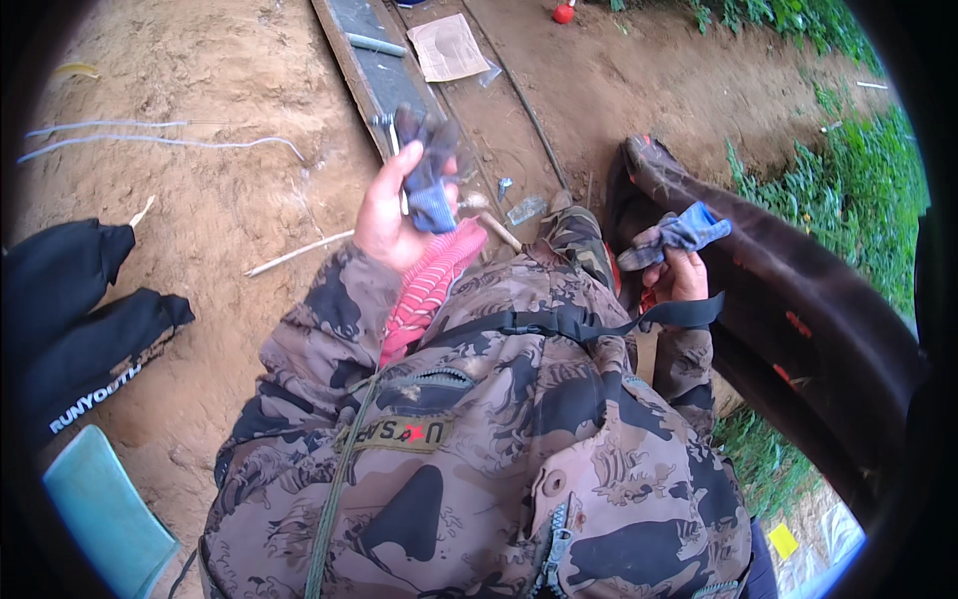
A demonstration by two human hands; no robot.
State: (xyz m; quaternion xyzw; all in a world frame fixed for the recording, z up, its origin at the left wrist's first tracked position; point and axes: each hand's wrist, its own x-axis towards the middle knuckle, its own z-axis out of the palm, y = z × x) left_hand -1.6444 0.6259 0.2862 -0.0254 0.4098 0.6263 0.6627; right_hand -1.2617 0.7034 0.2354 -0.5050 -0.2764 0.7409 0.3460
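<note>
My left hand (386, 222) is raised in front of my chest, fingers closed on a blue and dark grey work glove (431, 205) that is bunched up and slightly blurred. A red and white striped cloth (424, 290) hangs just below that hand, along my sleeve. On the right, my right hand (683, 278) pinches a second work glove (689, 230), grey with a blue cuff, crumpled and soiled. I wear a camouflage jacket (479, 479) with a black buckled strap (529, 324) across it.
Black-trousered legs (60, 290) are at left, above a light blue panel (105, 514). Dark brown fabric (788, 290) spreads at right, before green plants (848, 190). Ahead lie a long board (374, 75), a paper sheet (448, 48) and a stick (299, 253) on bare soil.
</note>
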